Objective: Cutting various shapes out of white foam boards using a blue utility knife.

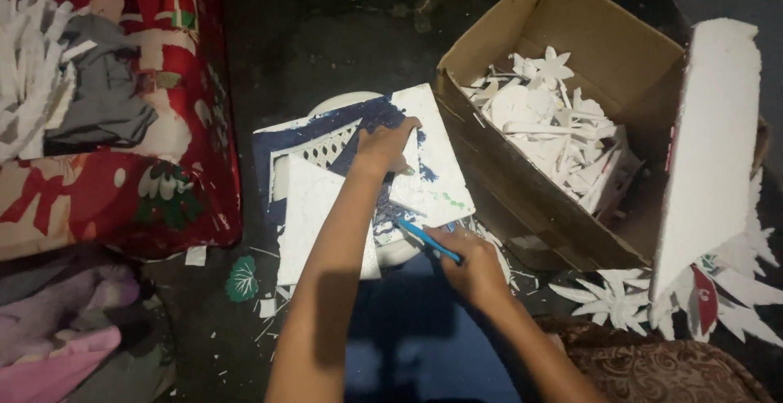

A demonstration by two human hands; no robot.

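Head view. Left hand (pixel 383 146) pressed flat, fingers together, on a white foam board (pixel 432 166) smeared with blue paint, lying just left of the cardboard box (pixel 563 19). Right hand (pixel 473 268) below the board's near edge, fingers clamped on a blue tool (pixel 428 240), kind unclear. Long axis of tool diagonal, tip pointing up-left toward the board's near edge, rear end hidden in the fist. Tool just below the left hand, touching or almost touching the board; cannot tell which. Second foam sheet (pixel 314 219) left of the box, under the left forearm. White basket (pixel 326 146) beneath the boards. Box full of white foam cutouts (pixel 546 126). Tall foam slab (pixel 705 150) leaning at box's right side. Red patterned cushion (pixel 163 126) far left of box.
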